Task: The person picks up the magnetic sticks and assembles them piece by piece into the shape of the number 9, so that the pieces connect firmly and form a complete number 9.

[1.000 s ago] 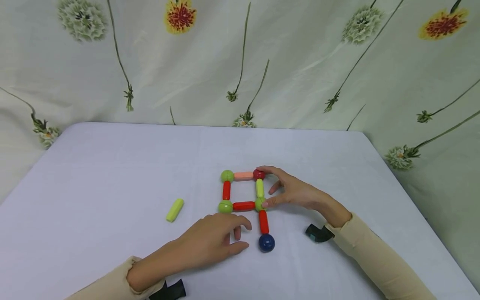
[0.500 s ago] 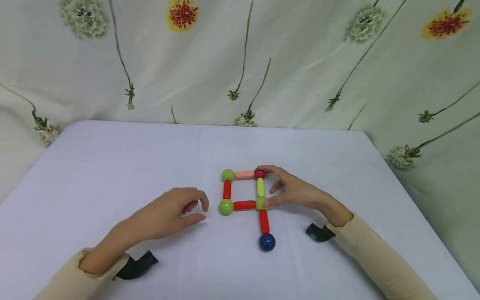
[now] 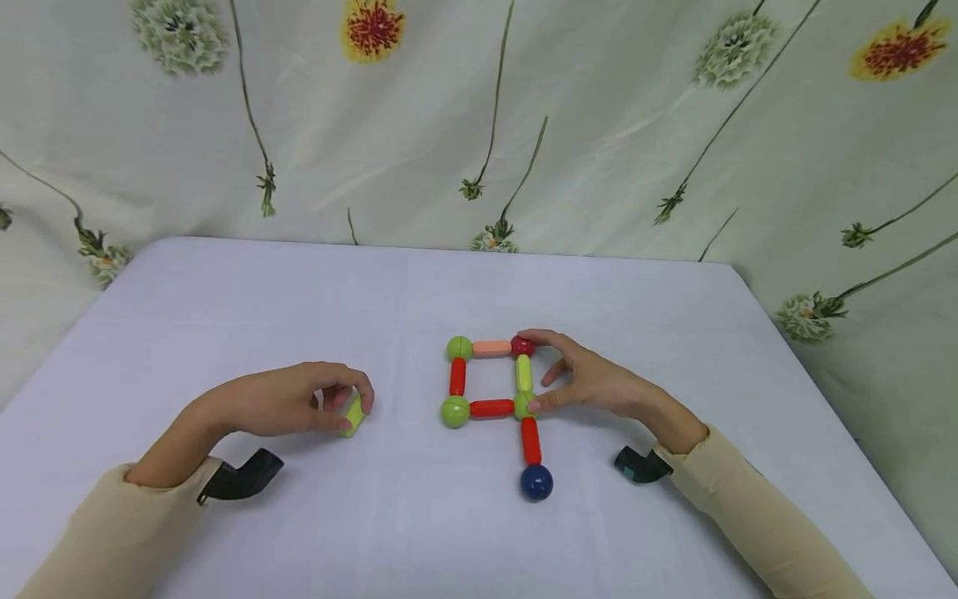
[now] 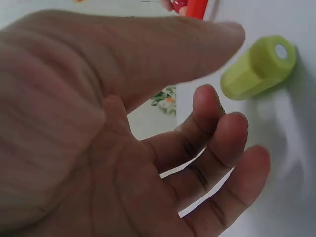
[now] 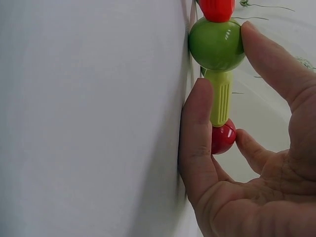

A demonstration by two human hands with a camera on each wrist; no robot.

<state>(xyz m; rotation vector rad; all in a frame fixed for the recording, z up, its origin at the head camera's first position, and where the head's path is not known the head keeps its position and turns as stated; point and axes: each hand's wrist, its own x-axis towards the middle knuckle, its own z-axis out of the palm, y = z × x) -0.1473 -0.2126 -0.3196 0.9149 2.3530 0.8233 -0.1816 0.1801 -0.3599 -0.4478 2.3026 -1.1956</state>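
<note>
My left hand [image 3: 299, 399] is at a yellow-green magnetic building stick [image 3: 353, 418] lying on the table, thumb and index finger curled to either side. A pale dot marks the stick's end in the left wrist view, and the index finger is hidden there. With my right hand [image 3: 599, 383] I hold a side of a ball-and-stick square: thumb on the near green ball [image 5: 217, 44], index finger on the red ball [image 3: 522, 346], a yellow-green stick between them. Red sticks [image 3: 491, 408], a pink stick [image 3: 492, 349] and two green balls [image 3: 455, 411] form the other sides.
A red stick [image 3: 530, 441] runs from the square toward me and ends in a dark blue ball [image 3: 536, 482]. White cloth covers the table [image 3: 419, 532]. Behind it hangs a flower-printed curtain [image 3: 419, 150]. Black straps [image 3: 243, 476] show at both wrists.
My left hand has moved leftward from the front of the square to the loose yellow-green stick, its fingers now around it. My right hand stays on the square.
</note>
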